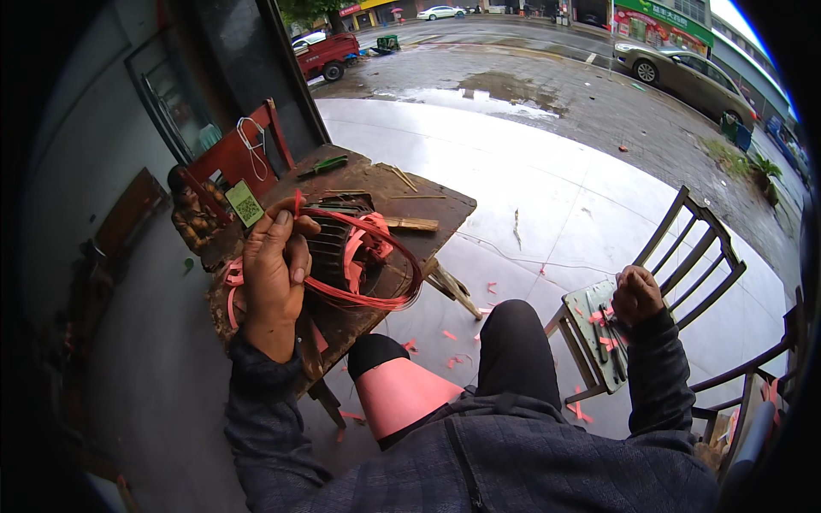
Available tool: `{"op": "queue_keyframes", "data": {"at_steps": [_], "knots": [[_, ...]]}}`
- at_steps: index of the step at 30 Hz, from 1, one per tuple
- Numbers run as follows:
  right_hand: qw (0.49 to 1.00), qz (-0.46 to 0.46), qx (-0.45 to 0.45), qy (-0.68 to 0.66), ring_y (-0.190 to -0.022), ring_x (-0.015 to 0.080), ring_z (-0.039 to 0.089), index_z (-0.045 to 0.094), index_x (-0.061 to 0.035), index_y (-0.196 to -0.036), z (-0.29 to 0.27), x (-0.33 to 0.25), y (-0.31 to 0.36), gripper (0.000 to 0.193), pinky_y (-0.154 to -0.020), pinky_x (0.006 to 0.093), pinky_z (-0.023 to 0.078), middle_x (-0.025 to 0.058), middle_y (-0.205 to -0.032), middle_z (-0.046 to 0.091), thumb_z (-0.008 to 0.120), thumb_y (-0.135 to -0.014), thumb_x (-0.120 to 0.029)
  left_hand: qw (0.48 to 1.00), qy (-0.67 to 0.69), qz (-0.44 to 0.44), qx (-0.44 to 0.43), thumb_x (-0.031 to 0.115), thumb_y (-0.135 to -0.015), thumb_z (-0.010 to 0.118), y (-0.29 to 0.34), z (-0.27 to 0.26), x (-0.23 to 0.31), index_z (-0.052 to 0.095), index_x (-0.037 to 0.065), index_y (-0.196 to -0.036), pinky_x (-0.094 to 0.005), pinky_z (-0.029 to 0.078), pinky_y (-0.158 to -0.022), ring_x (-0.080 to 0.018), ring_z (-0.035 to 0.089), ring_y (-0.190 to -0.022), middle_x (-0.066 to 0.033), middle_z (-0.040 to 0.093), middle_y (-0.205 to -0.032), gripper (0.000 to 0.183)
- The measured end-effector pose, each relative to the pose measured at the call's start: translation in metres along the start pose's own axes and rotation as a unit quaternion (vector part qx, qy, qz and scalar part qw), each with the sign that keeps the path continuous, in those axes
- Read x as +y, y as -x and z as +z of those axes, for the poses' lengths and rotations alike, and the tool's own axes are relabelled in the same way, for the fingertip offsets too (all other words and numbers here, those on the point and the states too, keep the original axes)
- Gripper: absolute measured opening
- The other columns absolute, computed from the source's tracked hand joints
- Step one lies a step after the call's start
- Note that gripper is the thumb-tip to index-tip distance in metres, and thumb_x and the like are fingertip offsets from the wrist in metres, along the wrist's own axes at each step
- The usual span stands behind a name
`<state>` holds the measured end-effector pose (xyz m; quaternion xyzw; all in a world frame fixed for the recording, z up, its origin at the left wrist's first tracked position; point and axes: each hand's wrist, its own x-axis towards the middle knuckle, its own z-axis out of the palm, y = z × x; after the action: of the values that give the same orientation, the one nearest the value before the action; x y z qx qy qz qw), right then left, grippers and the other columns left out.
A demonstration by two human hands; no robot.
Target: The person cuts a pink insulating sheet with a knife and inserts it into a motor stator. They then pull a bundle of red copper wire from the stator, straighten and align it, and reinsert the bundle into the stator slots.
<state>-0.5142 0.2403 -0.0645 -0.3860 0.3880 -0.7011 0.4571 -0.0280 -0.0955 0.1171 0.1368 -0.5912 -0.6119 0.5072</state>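
A pink sheet point(402, 395) lay across my left thigh, where a shift of my leg might have slid it off. My left hand point(278, 256) gripped a red wire coil point(414, 272), its loops spread across a metal ring point(329, 244) near the right edge of the worktop point(440, 201); a hard tug could have snagged wire on the slots. My right hand point(637, 296), curled tight, hung by the chair point(575, 309), whether holding anything I couldn't tell.
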Motion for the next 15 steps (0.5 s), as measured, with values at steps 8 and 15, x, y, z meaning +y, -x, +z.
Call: {"op": "queue_keyframes", "data": {"at_steps": [8,15], "knots": [[0.988,0.026,0.148,0.031,-0.044,0.0122,0.045,0.056,-0.0083,-0.087,-0.019,0.011,-0.016,0.037,-0.041,0.0310,0.038,-0.0007,-0.059,0.048,0.060,-0.109,-0.038,1.000,0.009,0.007,-0.012,0.021,-0.111,0.054,0.002,0.001,0.007,0.070,0.006,-0.123,-0.0187,0.031,-0.041,-0.0026,0.042,-0.043,-0.0089,0.075,-0.097,0.025],[0.920,0.121,0.177,0.329,-0.090,0.0252,0.070,0.068,0.0012,-0.121,0.004,0.003,-0.038,0.045,-0.080,0.0378,0.055,0.0145,-0.102,0.072,0.058,-0.108,-0.041,0.999,-0.030,0.011,-0.021,0.020,-0.112,0.053,0.007,0.014,0.007,0.069,0.005,-0.123,-0.0179,0.031,-0.041,-0.0027,0.043,-0.044,-0.0095,0.075,-0.095,0.025]]}}
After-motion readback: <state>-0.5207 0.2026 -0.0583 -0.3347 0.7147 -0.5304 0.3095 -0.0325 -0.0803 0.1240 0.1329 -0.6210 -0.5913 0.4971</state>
